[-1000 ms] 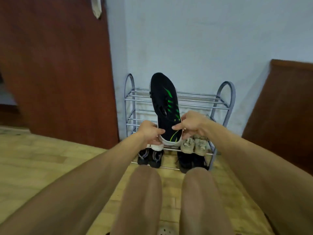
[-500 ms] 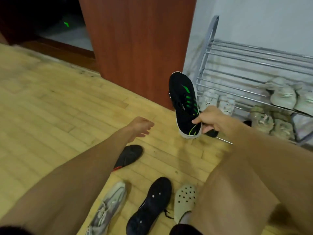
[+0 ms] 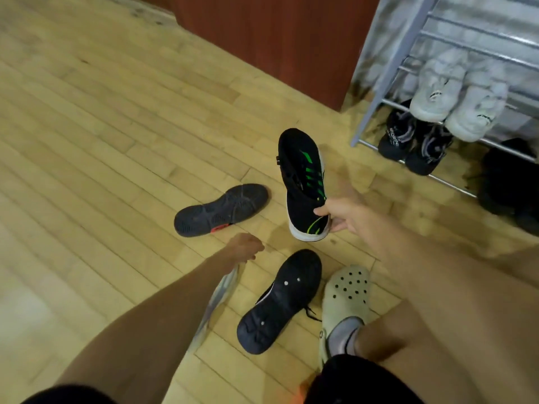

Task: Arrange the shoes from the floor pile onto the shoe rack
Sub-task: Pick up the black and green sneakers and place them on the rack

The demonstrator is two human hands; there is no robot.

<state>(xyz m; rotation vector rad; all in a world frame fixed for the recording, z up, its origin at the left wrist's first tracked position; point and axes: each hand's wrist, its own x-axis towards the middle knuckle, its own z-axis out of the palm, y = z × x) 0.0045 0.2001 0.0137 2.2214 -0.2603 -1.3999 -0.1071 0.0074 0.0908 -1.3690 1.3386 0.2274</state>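
Observation:
My right hand [image 3: 339, 217] grips the heel of a black shoe with green stripes [image 3: 302, 176] and holds it toe-away just above the wooden floor, left of the metal shoe rack [image 3: 376, 91]. My left hand [image 3: 245, 246] hovers low over the floor pile with its fingers curled and nothing seen in them. A grey shoe [image 3: 218, 295] lies partly hidden under that forearm. Two black shoes lie sole-up: one with a red patch [image 3: 221, 209] beyond the left hand, another [image 3: 280, 298] to its right.
White sneakers [image 3: 458, 94] sit on a rack shelf, and black sneakers [image 3: 414, 141] and more dark shoes [image 3: 510, 182] sit on the bottom one. My foot wears a cream clog [image 3: 347, 295] beside the pile. A brown wooden panel [image 3: 277, 39] stands left of the rack.
The view has swung from the rack down to the floor pile. My left hand let go of the green-striped shoe and dropped toward the pile. My right hand lowered the shoe.

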